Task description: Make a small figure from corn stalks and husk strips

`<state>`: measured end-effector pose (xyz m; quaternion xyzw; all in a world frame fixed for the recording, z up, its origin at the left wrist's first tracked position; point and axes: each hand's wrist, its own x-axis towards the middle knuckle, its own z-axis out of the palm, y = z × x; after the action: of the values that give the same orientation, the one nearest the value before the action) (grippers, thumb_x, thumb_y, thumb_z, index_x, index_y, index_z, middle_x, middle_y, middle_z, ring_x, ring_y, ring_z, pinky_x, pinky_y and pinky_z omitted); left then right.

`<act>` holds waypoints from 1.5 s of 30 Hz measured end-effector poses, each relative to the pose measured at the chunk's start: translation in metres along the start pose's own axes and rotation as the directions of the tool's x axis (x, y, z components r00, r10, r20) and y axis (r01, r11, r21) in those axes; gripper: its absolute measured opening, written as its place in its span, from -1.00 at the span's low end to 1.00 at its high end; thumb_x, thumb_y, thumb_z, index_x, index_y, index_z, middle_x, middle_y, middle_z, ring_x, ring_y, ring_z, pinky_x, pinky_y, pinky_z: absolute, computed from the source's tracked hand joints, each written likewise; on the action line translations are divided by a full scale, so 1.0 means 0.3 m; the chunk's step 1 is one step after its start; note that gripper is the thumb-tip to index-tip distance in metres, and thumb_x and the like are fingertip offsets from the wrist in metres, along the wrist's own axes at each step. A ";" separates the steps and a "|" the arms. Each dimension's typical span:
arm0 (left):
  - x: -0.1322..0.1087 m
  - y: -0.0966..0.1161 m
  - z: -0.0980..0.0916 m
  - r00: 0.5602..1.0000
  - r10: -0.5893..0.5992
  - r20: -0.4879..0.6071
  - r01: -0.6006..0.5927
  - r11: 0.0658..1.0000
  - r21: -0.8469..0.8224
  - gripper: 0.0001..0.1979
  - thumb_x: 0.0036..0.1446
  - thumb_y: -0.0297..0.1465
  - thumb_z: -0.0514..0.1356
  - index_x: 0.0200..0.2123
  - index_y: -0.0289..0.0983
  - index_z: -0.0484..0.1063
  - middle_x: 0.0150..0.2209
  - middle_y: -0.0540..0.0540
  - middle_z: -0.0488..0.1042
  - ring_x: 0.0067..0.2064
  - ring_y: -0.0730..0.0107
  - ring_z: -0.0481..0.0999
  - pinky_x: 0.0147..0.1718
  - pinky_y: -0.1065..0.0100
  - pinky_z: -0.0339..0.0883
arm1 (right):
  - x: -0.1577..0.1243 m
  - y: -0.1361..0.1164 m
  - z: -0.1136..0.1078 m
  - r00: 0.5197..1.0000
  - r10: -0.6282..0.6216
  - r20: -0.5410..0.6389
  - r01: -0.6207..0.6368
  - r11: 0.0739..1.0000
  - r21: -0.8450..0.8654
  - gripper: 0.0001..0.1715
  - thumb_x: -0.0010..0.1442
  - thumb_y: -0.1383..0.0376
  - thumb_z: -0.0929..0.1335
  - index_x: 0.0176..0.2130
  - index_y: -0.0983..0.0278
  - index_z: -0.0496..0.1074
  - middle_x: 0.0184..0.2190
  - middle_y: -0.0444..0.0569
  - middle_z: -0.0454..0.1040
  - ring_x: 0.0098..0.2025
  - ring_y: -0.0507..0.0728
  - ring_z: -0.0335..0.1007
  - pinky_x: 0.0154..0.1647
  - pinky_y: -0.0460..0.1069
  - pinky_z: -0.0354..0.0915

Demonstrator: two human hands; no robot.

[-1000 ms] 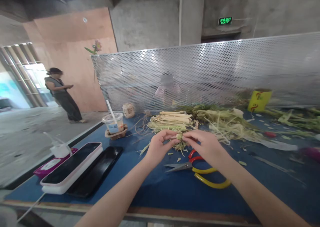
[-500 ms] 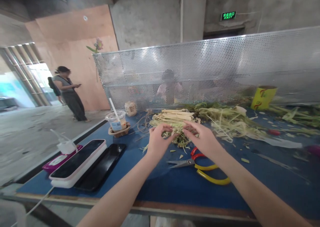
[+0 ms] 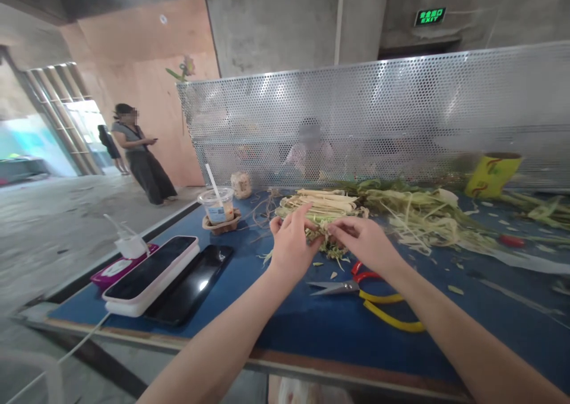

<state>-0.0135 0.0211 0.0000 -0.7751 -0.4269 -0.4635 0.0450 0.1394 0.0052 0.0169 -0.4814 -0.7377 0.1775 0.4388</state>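
Over the middle of the table, both hands work at a small clump of pale green plant bits (image 3: 326,221). My left hand (image 3: 291,240) pinches its left side with the thumb low and one finger raised. On the other side, my right hand (image 3: 366,242) has its thumb and fingertips closed on the clump. Partly hidden behind them lies a bundle of pale, flat plant strips (image 3: 327,201). Scissors (image 3: 356,286) with red and yellow handles lie partly spread on the blue tabletop (image 3: 294,327), beneath my right wrist.
Two phones (image 3: 154,273) and a lidded drink cup (image 3: 217,206) stand at the left. Loose husk-like leaves (image 3: 414,214) and a yellow roll (image 3: 494,175) are at the right. A perforated metal screen (image 3: 267,131) rises behind the table. A person (image 3: 136,148) stands beyond, at the left.
The view has shifted, so the scene sits farther right. My right fingertips have closed on the plant bits, and a finger of my left hand has lifted.
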 end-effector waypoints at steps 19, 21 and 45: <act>-0.003 0.036 0.006 0.971 -0.091 0.221 0.182 0.882 -0.434 -0.62 -0.02 -0.28 0.19 -0.09 -0.22 0.30 -0.26 -0.08 0.50 -0.18 0.29 0.45 -0.13 0.22 0.15 | 0.008 0.051 -0.071 0.997 -0.037 0.069 0.039 0.999 -0.035 -0.67 0.17 0.18 0.17 -0.52 0.27 0.30 -0.66 -0.17 0.24 -0.57 0.01 0.18 -0.51 -0.10 0.12; 0.005 0.035 0.009 0.930 -0.159 0.332 0.333 0.747 -0.575 -0.64 0.06 -0.30 0.10 -0.05 -0.26 0.29 -0.30 -0.10 0.51 -0.22 0.31 0.47 -0.24 0.31 0.26 | 0.008 0.057 -0.083 0.997 -0.051 0.061 0.055 0.996 -0.068 -0.72 0.17 0.21 0.18 -0.46 0.27 0.34 -0.61 -0.15 0.29 -0.54 0.02 0.18 -0.48 -0.09 0.12; 0.027 0.000 0.041 0.831 -0.300 0.469 0.554 0.368 -0.747 -0.67 -0.19 -0.39 0.30 -0.26 -0.33 0.48 -0.37 -0.10 0.55 -0.28 0.37 0.50 -0.18 0.34 0.33 | -0.004 0.073 -0.081 0.970 -0.073 0.230 0.065 0.997 0.042 -0.75 0.17 0.21 0.20 -0.37 0.26 0.40 -0.53 -0.12 0.39 -0.54 -0.02 0.27 -0.49 -0.11 0.18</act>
<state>-0.0034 0.0318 -0.0010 -0.6035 -0.3266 -0.5041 -0.5244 0.1715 0.0106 0.0148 -0.4238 -0.7970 0.2296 0.3639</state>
